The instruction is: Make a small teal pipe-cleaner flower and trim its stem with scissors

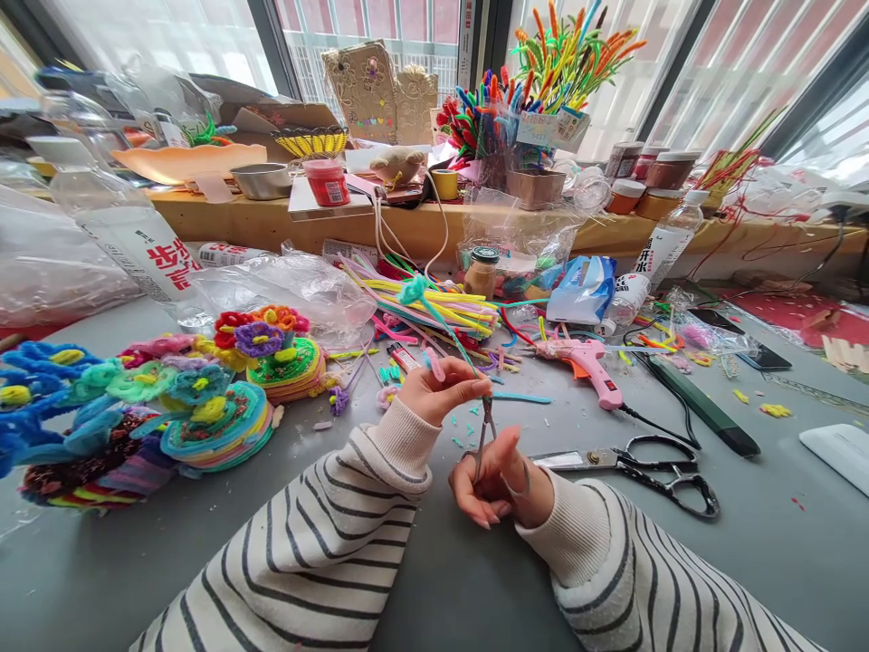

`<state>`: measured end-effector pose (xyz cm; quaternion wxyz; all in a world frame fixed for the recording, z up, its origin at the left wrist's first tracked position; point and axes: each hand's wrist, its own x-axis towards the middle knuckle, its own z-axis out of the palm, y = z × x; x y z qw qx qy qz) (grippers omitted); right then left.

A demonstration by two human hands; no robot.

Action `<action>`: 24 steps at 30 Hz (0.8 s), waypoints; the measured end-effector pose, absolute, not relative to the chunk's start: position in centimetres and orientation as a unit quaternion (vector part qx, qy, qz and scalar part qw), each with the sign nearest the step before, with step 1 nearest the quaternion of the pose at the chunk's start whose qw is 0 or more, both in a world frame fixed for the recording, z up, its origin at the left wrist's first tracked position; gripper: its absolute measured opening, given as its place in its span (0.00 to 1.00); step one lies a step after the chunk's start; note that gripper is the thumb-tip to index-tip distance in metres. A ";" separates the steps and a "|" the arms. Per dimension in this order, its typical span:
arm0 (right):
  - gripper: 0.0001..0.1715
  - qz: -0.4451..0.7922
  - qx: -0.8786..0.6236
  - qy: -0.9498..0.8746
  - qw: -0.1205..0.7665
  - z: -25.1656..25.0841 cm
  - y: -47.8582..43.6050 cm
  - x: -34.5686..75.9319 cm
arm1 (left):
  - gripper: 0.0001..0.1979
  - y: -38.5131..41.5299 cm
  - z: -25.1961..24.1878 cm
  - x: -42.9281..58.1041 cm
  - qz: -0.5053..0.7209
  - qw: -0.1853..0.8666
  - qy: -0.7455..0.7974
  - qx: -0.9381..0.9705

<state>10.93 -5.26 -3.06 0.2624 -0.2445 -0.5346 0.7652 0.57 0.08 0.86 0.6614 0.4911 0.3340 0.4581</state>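
My left hand (441, 389) pinches the lower end of a teal pipe-cleaner stem (444, 330) that rises to a small teal flower head (412, 290). My right hand (499, 480) grips small metal scissors (486, 433), whose tips meet the stem just beside my left fingertips. Both hands hover over the grey table (434, 580), in striped sleeves. Small teal clippings (468, 427) lie scattered under them.
Finished pipe-cleaner flowers and coiled mats (204, 398) crowd the left. A pile of loose pipe cleaners (441, 303), a pink glue gun (587, 362), large black scissors (652, 462), a phone (753, 349) and water bottles (136, 235) surround the work spot. A cluttered wooden shelf (421, 226) runs behind.
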 end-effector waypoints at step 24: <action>0.45 0.727 -0.259 -0.569 0.285 -3.4 -5.5 11.1 | 0.11 0.5 0.6 0.5 0.449 0.671 0.330 0.489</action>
